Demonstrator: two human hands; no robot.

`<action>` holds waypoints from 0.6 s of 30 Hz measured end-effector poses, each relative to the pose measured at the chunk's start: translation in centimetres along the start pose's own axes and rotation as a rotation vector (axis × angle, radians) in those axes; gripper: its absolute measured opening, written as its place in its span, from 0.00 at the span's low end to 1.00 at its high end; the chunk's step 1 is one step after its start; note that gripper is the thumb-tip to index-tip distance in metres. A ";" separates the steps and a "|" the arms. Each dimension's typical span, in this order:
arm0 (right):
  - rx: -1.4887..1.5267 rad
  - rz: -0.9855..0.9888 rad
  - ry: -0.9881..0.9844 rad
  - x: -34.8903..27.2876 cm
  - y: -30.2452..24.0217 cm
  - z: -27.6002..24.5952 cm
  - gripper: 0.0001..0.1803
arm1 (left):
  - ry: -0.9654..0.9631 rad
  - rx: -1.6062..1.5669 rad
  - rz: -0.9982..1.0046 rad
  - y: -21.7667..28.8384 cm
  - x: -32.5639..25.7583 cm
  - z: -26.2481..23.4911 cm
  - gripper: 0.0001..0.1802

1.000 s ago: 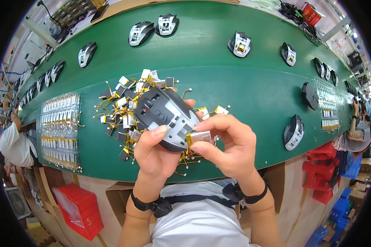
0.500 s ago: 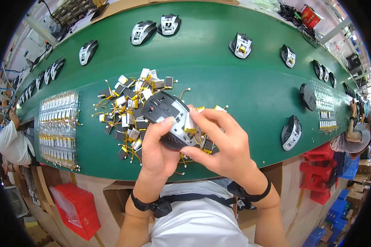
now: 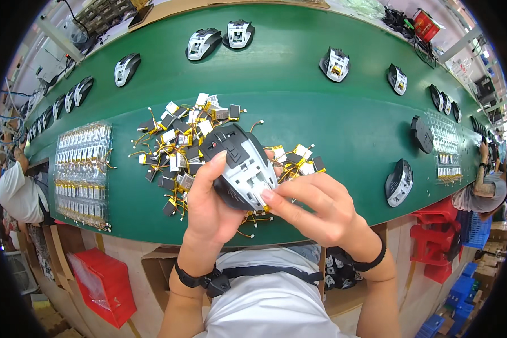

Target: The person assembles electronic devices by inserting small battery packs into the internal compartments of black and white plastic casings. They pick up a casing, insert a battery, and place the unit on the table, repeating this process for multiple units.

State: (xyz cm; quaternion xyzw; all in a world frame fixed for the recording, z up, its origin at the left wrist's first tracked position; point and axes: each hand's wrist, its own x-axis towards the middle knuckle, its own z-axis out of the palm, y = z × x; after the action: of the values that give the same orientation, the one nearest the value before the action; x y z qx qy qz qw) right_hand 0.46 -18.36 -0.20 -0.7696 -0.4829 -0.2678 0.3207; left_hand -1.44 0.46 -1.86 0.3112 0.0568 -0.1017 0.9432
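Observation:
A computer mouse shell [image 3: 243, 169], dark grey with a white inner frame, is tilted up above the table. My left hand [image 3: 211, 211] is closed round its left side, the thumb lying on the top edge. At the lower right end of the shell, my right hand [image 3: 321, 208] has its fingers closed together, the fingertips touching the white frame. A yellow edge of a small battery [image 3: 265, 210] peeks out by these fingertips; most of it is hidden. Behind and beside the shell, a heap of small wired batteries [image 3: 172, 135] lies on the green table [image 3: 349, 135].
Clear plastic trays of batteries [image 3: 83, 174] lie at left, and another tray [image 3: 445, 143] at right. Several mouse shells [image 3: 203, 45] line the far table. A dark round part [image 3: 421, 135] and another mouse shell [image 3: 399, 183] lie at right. Co-workers sit at both ends.
The mouse shell has turned more upright toward me. My right hand has moved down to its lower end, and the battery that showed plainly in my fingers is now mostly hidden.

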 end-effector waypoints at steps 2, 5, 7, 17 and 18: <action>0.022 0.009 -0.012 0.2 -0.2 -0.3 0.19 | -0.042 0.011 0.010 0.3 0.1 0.4 0.27; 0.154 0.161 0.002 0.8 0.1 -0.5 0.15 | -0.037 0.057 0.027 0.6 -0.4 0.6 0.27; 0.351 0.378 -0.005 1.2 0.4 -1.0 0.13 | -0.062 0.154 0.058 0.5 -0.3 1.1 0.30; 0.060 0.201 -0.007 0.9 -0.9 -0.8 0.12 | -0.027 0.195 0.038 0.0 0.1 -0.1 0.35; -0.004 0.116 -0.042 0.4 -0.8 -0.9 0.14 | -0.028 0.225 0.043 0.0 0.2 -0.3 0.34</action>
State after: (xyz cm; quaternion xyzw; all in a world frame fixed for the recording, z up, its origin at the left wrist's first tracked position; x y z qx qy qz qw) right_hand -0.23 -18.53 0.81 -0.8024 -0.4433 -0.2337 0.3240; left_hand -1.29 0.63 -2.08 0.4146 0.0251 -0.0916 0.9050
